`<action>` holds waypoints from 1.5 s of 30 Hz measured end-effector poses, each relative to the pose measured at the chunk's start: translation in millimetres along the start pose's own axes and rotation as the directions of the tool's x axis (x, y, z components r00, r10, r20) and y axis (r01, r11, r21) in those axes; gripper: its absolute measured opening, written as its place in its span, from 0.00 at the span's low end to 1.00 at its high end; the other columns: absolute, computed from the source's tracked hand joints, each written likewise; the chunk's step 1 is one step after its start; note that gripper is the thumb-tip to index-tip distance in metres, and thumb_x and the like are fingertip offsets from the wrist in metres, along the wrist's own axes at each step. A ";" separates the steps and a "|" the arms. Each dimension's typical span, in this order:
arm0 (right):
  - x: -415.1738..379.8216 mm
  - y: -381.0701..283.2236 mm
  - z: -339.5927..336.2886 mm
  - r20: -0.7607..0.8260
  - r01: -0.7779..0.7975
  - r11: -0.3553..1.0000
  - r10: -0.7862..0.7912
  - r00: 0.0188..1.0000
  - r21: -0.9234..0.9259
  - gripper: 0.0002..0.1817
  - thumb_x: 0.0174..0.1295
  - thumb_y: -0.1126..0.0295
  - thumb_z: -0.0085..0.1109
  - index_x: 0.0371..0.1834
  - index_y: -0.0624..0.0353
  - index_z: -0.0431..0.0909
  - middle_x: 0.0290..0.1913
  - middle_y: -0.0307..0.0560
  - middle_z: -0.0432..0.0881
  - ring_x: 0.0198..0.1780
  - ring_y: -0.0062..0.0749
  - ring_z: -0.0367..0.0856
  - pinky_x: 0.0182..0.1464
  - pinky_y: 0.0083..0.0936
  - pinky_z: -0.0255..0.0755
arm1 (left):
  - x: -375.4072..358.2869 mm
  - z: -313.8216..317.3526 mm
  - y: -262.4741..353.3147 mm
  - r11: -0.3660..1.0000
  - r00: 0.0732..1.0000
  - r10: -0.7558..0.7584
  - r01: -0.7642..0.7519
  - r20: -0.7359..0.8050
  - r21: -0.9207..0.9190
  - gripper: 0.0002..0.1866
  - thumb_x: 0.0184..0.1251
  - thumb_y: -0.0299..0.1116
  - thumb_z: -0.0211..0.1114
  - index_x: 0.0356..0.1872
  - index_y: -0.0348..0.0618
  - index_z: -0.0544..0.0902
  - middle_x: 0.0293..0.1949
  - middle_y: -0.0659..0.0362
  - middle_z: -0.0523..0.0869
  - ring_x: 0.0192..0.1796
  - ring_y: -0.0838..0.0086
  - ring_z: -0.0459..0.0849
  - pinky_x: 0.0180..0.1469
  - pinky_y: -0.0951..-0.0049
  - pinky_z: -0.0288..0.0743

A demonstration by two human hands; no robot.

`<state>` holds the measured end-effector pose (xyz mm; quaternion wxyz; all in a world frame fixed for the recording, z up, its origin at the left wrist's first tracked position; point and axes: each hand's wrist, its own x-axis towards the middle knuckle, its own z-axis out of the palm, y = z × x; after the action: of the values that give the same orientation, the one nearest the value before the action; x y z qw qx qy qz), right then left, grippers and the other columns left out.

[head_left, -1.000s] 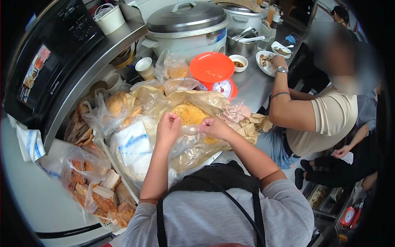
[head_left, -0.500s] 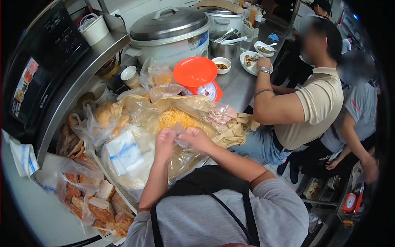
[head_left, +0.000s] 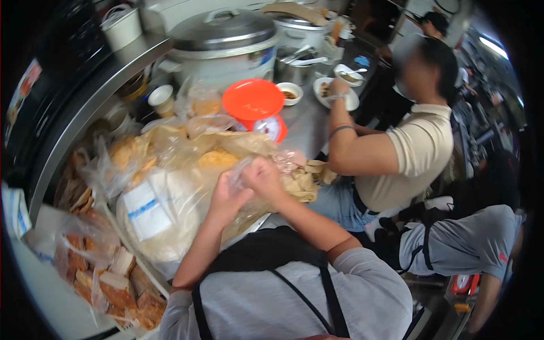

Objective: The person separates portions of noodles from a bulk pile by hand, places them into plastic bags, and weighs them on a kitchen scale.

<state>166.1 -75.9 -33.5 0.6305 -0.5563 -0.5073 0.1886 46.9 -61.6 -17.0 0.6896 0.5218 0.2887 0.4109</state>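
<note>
Close together at the centre of the head view, my left hand (head_left: 228,198) and my right hand (head_left: 263,177) both grip a small clear plastic bag (head_left: 237,173). Blur hides the fine detail of the fingers. Just behind them, yellow shredded food (head_left: 218,158) lies in a large open plastic bag. A stack of white bags with blue print (head_left: 146,211) rests left of my left hand. Pink food in clear plastic (head_left: 290,161) is to the right of my hands, beside crumpled brown paper (head_left: 309,180).
A red scale (head_left: 253,102) and a large lidded cooker (head_left: 224,51) stand behind the bags. Bagged browned meat (head_left: 116,277) lies at lower left. A co-worker (head_left: 396,141) sits at right, one hand at a white plate (head_left: 351,101). Other people are farther right.
The whole view has shifted, so the counter appears further left. My hands have come closer together and turned around the clear bag. At right, the co-worker in grey now bends lower.
</note>
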 end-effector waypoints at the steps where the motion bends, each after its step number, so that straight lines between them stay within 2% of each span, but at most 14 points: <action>1: -5.9 -0.1 2.3 0.059 0.057 0.998 -0.059 0.996 0.042 0.14 0.47 0.72 0.58 0.14 0.58 0.62 0.14 0.37 0.64 0.17 0.22 0.63 0.21 0.21 0.60 | 1.1 -0.2 -4.7 1.000 0.999 -0.025 0.025 -0.040 -0.010 0.11 0.53 0.23 0.56 0.36 0.41 0.66 0.22 0.63 0.73 0.23 0.81 0.73 0.30 0.82 0.71; 8: -5.9 12.3 -22.9 0.160 0.185 0.896 -0.130 0.978 -0.404 0.13 0.45 0.72 0.60 0.16 0.58 0.63 0.15 0.42 0.64 0.19 0.28 0.66 0.22 0.24 0.61 | 7.1 -32.8 16.0 0.893 0.994 -0.057 0.011 -0.089 -0.450 0.09 0.54 0.21 0.49 0.36 0.44 0.67 0.18 0.64 0.70 0.18 0.80 0.69 0.22 0.82 0.65; 11: -5.7 -28.2 -31.1 0.083 0.305 0.889 -0.294 0.952 -0.341 0.07 0.44 0.71 0.58 0.25 0.57 0.69 0.18 0.46 0.71 0.21 0.39 0.71 0.26 0.28 0.67 | 10.5 -33.2 10.5 0.988 0.952 0.128 -0.148 -0.280 -0.053 0.06 0.57 0.23 0.50 0.36 0.43 0.68 0.19 0.67 0.70 0.18 0.86 0.64 0.20 0.84 0.59; 15: -21.4 -53.3 -31.1 0.490 0.366 0.898 -0.212 0.846 -0.244 0.07 0.51 0.70 0.53 0.34 0.56 0.73 0.21 0.44 0.74 0.17 0.32 0.71 0.23 0.25 0.68 | 19.9 -25.1 1.1 0.917 0.902 0.380 -0.339 -0.206 0.209 0.04 0.59 0.26 0.51 0.34 0.40 0.72 0.22 0.67 0.73 0.24 0.86 0.69 0.26 0.82 0.66; 18: -10.6 -15.2 -19.0 0.562 -0.620 0.752 0.619 0.548 -0.223 0.11 0.56 0.67 0.47 0.39 0.55 0.74 0.20 0.40 0.74 0.20 0.27 0.72 0.23 0.23 0.68 | -1.8 9.5 5.1 0.797 0.947 0.312 -0.302 0.071 0.523 0.03 0.56 0.27 0.54 0.31 0.41 0.74 0.23 0.61 0.76 0.25 0.76 0.76 0.28 0.76 0.70; 19: -14.1 -4.7 -5.2 0.475 -0.692 0.593 0.508 0.719 0.413 0.13 0.60 0.62 0.43 0.40 0.57 0.73 0.24 0.39 0.74 0.23 0.24 0.72 0.24 0.22 0.68 | -8.6 18.7 6.3 0.589 0.908 0.381 -0.385 0.177 0.711 0.01 0.55 0.27 0.54 0.28 0.42 0.74 0.24 0.59 0.76 0.26 0.73 0.77 0.28 0.74 0.70; 21: 16.4 25.4 14.4 0.402 -0.793 0.181 0.783 0.474 0.582 0.13 0.60 0.62 0.43 0.40 0.58 0.71 0.26 0.39 0.72 0.24 0.24 0.71 0.25 0.20 0.68 | -14.7 28.9 -1.0 0.475 0.861 0.418 -0.478 0.289 0.739 0.02 0.54 0.30 0.55 0.27 0.44 0.73 0.23 0.57 0.76 0.25 0.67 0.77 0.27 0.70 0.70; 26: 20.6 -39.8 22.4 0.431 -0.623 0.070 0.662 0.613 0.779 0.15 0.60 0.56 0.45 0.38 0.56 0.69 0.26 0.39 0.68 0.27 0.24 0.66 0.30 0.21 0.65 | -29.0 43.7 -6.7 0.468 0.784 0.341 -0.620 0.518 0.630 0.05 0.53 0.34 0.55 0.25 0.45 0.72 0.22 0.57 0.75 0.25 0.61 0.76 0.25 0.65 0.69; 28: 25.4 1.5 18.1 0.500 -0.637 0.154 0.491 0.713 0.756 0.19 0.56 0.54 0.50 0.45 0.55 0.68 0.40 0.45 0.72 0.41 0.31 0.71 0.47 0.24 0.65 | -36.2 49.6 -11.5 0.553 0.743 0.261 -0.638 0.616 0.536 0.05 0.53 0.34 0.55 0.26 0.45 0.72 0.22 0.57 0.75 0.25 0.61 0.76 0.26 0.65 0.69; 30: 27.7 -2.2 18.3 0.477 -0.569 0.403 0.311 0.822 0.717 0.17 0.56 0.57 0.50 0.42 0.57 0.70 0.36 0.43 0.73 0.35 0.28 0.70 0.39 0.21 0.66 | -33.0 42.6 -7.6 0.649 0.760 0.172 -0.566 0.626 0.508 0.06 0.54 0.35 0.55 0.27 0.45 0.73 0.22 0.57 0.76 0.25 0.61 0.76 0.26 0.65 0.70; 33: 28.8 12.6 12.0 0.536 -0.191 0.974 0.225 0.814 -0.119 0.22 0.51 0.62 0.53 0.49 0.60 0.67 0.38 0.48 0.72 0.36 0.34 0.71 0.41 0.25 0.65 | -30.6 26.4 0.5 0.715 0.755 -0.014 -0.451 0.656 0.535 0.09 0.54 0.38 0.56 0.31 0.44 0.73 0.24 0.56 0.77 0.27 0.61 0.77 0.30 0.65 0.70; 36: 24.5 21.9 0.4 0.743 0.328 0.864 0.075 0.666 -0.381 0.18 0.50 0.65 0.50 0.44 0.61 0.69 0.38 0.56 0.71 0.38 0.42 0.71 0.41 0.30 0.64 | -33.3 8.3 -3.2 0.666 0.714 -0.223 -0.386 0.663 0.639 0.14 0.53 0.40 0.57 0.37 0.44 0.72 0.28 0.54 0.78 0.32 0.62 0.77 0.34 0.65 0.70; 42: 18.4 51.6 53.7 0.512 0.294 0.631 0.191 0.838 -0.717 0.10 0.51 0.68 0.45 0.31 0.63 0.70 0.28 0.59 0.73 0.32 0.47 0.74 0.38 0.36 0.68 | -31.0 -11.2 0.3 0.671 0.681 -0.390 -0.250 0.620 0.698 0.21 0.54 0.43 0.58 0.45 0.42 0.69 0.34 0.51 0.77 0.38 0.62 0.77 0.39 0.67 0.69; 45: 27.8 56.0 46.3 0.683 0.580 0.498 0.035 0.729 -0.645 0.10 0.51 0.67 0.45 0.30 0.62 0.71 0.22 0.54 0.74 0.26 0.46 0.74 0.33 0.38 0.69 | -27.4 -30.4 13.8 0.709 0.745 -0.339 -0.199 0.575 0.676 0.20 0.54 0.40 0.58 0.45 0.40 0.69 0.33 0.53 0.77 0.36 0.68 0.77 0.37 0.71 0.70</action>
<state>156.6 -12.6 -77.8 0.1096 -0.5955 -0.7957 -0.0137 4.5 -69.1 -13.4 0.5102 0.8408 0.1788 0.0277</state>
